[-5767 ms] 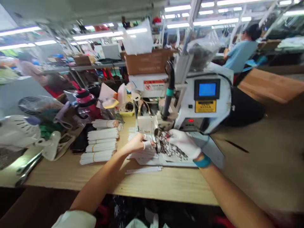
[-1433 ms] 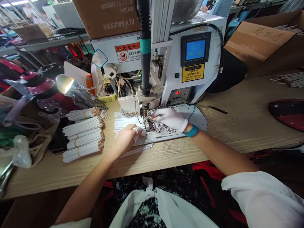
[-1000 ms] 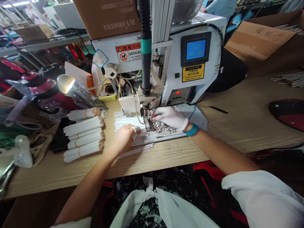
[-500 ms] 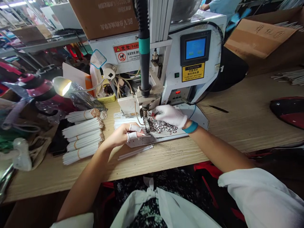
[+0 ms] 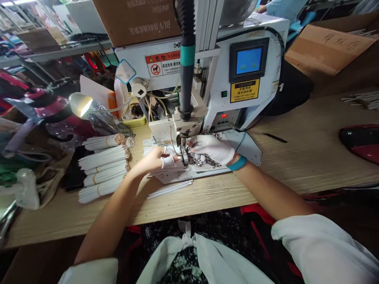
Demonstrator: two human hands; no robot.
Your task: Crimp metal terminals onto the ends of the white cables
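Note:
My left hand (image 5: 160, 158), with white covers on some fingers, is closed in a pinch at the left of the machine's small metal fixture (image 5: 185, 156). White wires (image 5: 174, 165) lie at and under its fingertips. On the other side of the fixture, my right hand (image 5: 211, 149) wears a white glove that leaves fingertips bare. Its fingers are curled together over a pile of small dark-and-white parts (image 5: 204, 161); whatever they pinch is too small to make out. The machine's dark vertical tube (image 5: 187, 86) comes down above the fixture.
Tied bundles of white wires (image 5: 103, 167) with coppery ends lie on the left. Loose white strips (image 5: 168, 189) lie near the table's front edge. A lit lamp (image 5: 81, 104) stands at left, a thin black tool (image 5: 274, 137) at right. A machine label warns of high temperature.
My right hand has shifted slightly lower over the parts, its fingers more curled. My left hand has drawn its fingers in beside the fixture. The whole view has shifted a little.

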